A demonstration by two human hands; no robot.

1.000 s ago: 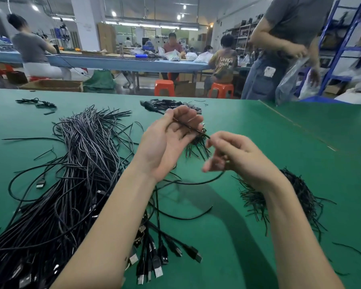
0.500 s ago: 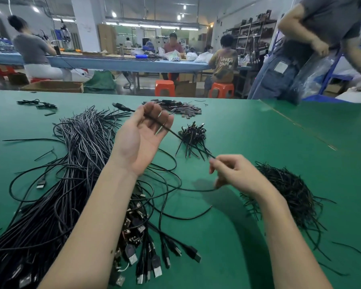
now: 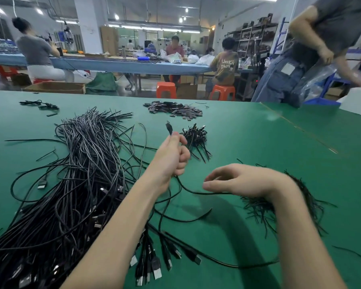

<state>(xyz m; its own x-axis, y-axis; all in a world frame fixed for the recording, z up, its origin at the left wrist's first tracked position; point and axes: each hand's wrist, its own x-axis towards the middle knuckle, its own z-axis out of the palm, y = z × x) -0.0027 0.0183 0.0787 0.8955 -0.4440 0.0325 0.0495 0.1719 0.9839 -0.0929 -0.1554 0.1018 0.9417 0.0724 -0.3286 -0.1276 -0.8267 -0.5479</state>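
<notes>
Left hand (image 3: pixel 173 157): fist closed round 1 cable (image 3: pixel 196 192) just below its plug (image 3: pixel 169 127), which sticks up above the thumb.
Right hand (image 3: pixel 240 180): fingers loosely bent over the slack. The cable passes under the palm, so I cannot tell whether it is pinched.
Cable: hangs from the left fist in a loose curve to the right hand, above the counter (image 3: pixel 258 142).
Done: 1 cable singled out, by my reading.
Left: winding and tying it; no finished coil shows.
Ties (image 3: pixel 258 207): heap under the right wrist; smaller bunch (image 3: pixel 195 137) beyond the left hand.
Pile (image 3: pixel 77 174): many loose cables at left, likely waiting.
</notes>
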